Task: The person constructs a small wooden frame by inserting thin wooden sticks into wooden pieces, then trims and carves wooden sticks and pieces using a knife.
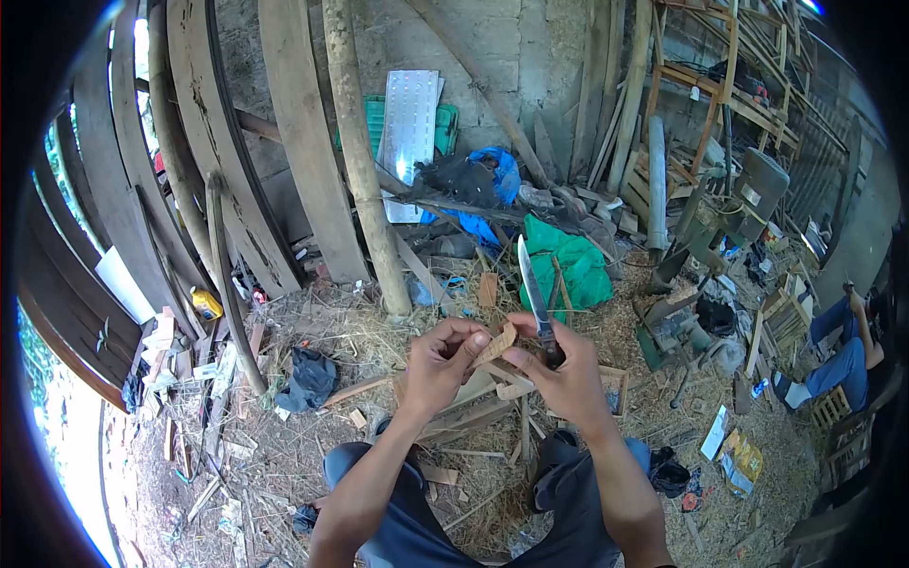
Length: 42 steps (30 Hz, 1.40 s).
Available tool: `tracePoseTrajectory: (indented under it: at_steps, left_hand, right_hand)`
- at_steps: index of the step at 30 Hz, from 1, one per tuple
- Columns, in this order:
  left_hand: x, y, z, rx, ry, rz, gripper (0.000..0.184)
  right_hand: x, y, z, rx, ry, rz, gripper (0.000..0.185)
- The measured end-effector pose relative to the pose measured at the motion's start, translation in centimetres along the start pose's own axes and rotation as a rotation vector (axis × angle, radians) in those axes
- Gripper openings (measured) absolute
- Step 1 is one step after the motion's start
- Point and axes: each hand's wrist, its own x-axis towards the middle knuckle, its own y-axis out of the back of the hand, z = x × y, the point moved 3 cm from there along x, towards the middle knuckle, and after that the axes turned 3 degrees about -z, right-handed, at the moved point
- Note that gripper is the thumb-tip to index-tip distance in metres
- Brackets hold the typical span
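Observation:
Between my two hands is a small piece of wood (pixel 499 345), light brown and short. My left hand (pixel 443 364) pinches its left end between thumb and fingers. My right hand (pixel 568 374) is wrapped round the dark handle of a knife (pixel 535 289), whose long blade points up and away from me. The right thumb also rests against the wood's near right side. The blade stands apart from the wood. Below my hands lie several wooden boards (pixel 473 417), partly hidden by my right hand.
Wood scraps and shavings cover the ground. A green plastic sheet (pixel 568 265) and a wooden pole (pixel 365 161) stand ahead. A black bag (pixel 308 381) lies at left, a yellow bottle (pixel 205 303) farther left. Another person (pixel 838 364) sits at the right, near a machine (pixel 748 204).

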Motion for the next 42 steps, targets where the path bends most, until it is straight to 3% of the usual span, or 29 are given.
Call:
tracePoseTrajectory:
  at_steps: [5, 7, 10, 16, 29, 32, 34, 35, 37, 38, 40, 41, 42]
  left_hand:
    - [-0.3, -0.7, 1.1, 0.135, -0.144, -0.011, 0.018]
    - [-0.8, -1.6, 3.2, 0.437, -0.508, 0.033, 0.024]
    - [-0.8, -1.1, 2.9, 0.603, -0.499, 0.001, 0.031]
    - [-0.9, -1.5, 2.5, 0.429, -0.422, -0.017, 0.034]
    - [-0.9, -1.1, 2.2, 0.465, -0.456, -0.059, 0.032]
    - [-0.9, -1.3, 3.1, 0.427, -0.408, -0.034, 0.033]
    - [-0.8, -1.3, 3.3, 0.203, -0.208, 0.086, 0.032]
    - [-0.6, -0.7, 2.8, 0.199, -0.211, 0.088, 0.032]
    - [-0.2, 0.3, 1.1, 0.418, 0.055, -0.174, 0.034]
    - [-0.3, 0.6, 0.7, 0.417, 0.054, -0.17, 0.034]
    - [-0.2, 0.7, 0.8, 0.188, 0.239, -0.125, 0.036]
    - [-0.1, 0.8, 0.8, 0.186, 0.239, -0.119, 0.036]
    - [0.0, 1.0, 0.7, 0.045, 0.251, -0.063, 0.035]
  right_hand:
    - [0.0, -0.5, 0.3, 0.038, 0.118, 0.054, 0.04]
    - [-0.3, -0.3, -0.3, 0.059, 0.059, 0.137, 0.036]
    - [-0.3, -0.5, -0.4, 0.094, 0.039, 0.136, 0.034]
    - [-0.4, -0.4, 0.0, 0.144, -0.006, 0.119, 0.035]
    - [-0.4, -0.8, 0.8, 0.247, 0.033, 0.141, 0.038]
    - [-0.2, -0.9, 0.3, 0.259, 0.03, 0.125, 0.038]
    - [0.0, -1.0, 0.7, 0.288, -0.015, 0.168, 0.038]
    - [0.1, -0.8, 1.0, 0.283, -0.013, 0.166, 0.038]
    - [0.4, -0.6, 1.5, 0.117, -0.034, 0.081, 0.034]
    - [0.3, -0.6, 1.3, 0.117, -0.033, 0.078, 0.034]
    - [0.0, -0.5, -0.2, -0.29, -0.06, 0.144, 0.03]
    - [0.1, -0.7, 0.1, -0.29, -0.058, 0.139, 0.03]
    - [0.2, -0.9, 0.1, -0.342, 0.118, 0.162, 0.029]
